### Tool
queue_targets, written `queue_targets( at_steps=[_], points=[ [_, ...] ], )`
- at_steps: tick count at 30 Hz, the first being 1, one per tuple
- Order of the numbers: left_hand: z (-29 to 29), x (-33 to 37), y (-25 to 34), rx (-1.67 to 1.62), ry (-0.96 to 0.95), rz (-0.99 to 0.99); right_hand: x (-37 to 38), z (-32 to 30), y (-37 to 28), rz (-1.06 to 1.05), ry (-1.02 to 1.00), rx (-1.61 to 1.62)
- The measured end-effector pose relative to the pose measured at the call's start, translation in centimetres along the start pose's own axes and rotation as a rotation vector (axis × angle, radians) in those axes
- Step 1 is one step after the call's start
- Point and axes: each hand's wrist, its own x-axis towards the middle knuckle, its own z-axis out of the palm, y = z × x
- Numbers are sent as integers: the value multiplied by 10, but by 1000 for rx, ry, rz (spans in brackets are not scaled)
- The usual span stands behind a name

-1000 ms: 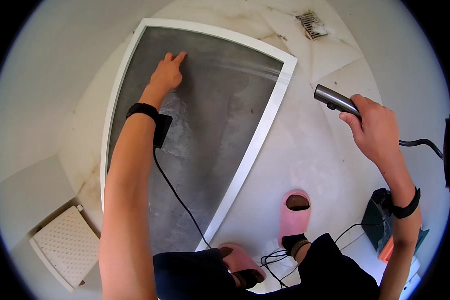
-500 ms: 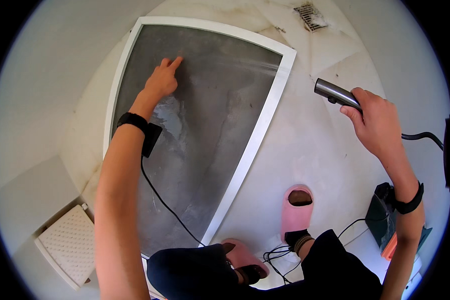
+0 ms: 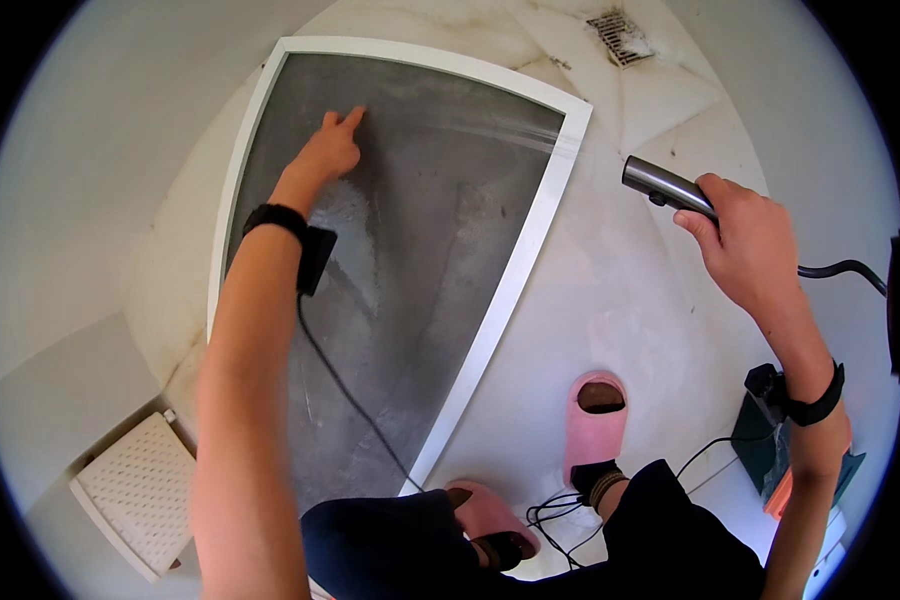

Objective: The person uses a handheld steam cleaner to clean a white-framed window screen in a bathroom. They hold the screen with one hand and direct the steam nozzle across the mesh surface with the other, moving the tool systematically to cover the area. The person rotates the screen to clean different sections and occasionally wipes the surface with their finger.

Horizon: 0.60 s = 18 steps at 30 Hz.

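Note:
A large window screen (image 3: 430,250) with grey mesh and a white frame lies on the floor before me. Its mesh looks wet, with paler patches near my left wrist. My left hand (image 3: 327,152) is over the upper left of the mesh, holding nothing, its forefinger stretched out and fingertips at the surface. Out to the right, my right hand (image 3: 750,240) is wrapped around a dark metal hand sprayer (image 3: 665,185) with a black hose (image 3: 845,268). The sprayer's end points left toward the screen. Thin, pale streaks like water cross the screen's upper right frame.
A drain grate (image 3: 620,38) is set in the stained floor at the far right. At the lower left stands a perforated cream stool (image 3: 140,490). Pink slippers (image 3: 598,430) are on my feet, beside loose black cables (image 3: 560,520). A dark green container (image 3: 755,440) stands lower right.
My left hand has shifted slightly, with the wrist and forearm moving up and to the right. The sprayer in my right hand has moved a little left.

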Motion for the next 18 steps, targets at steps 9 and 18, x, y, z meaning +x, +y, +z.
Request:
queue_targets(
  at_steps=[9, 18],
  points=[
    [0, -7, 3, -33, -89, 26, -1, -3, 2, 40, -28, -5],
    [3, -18, 13, 13, -106, 5, -4, -2, 4, 46, -34, -9]
  ],
)
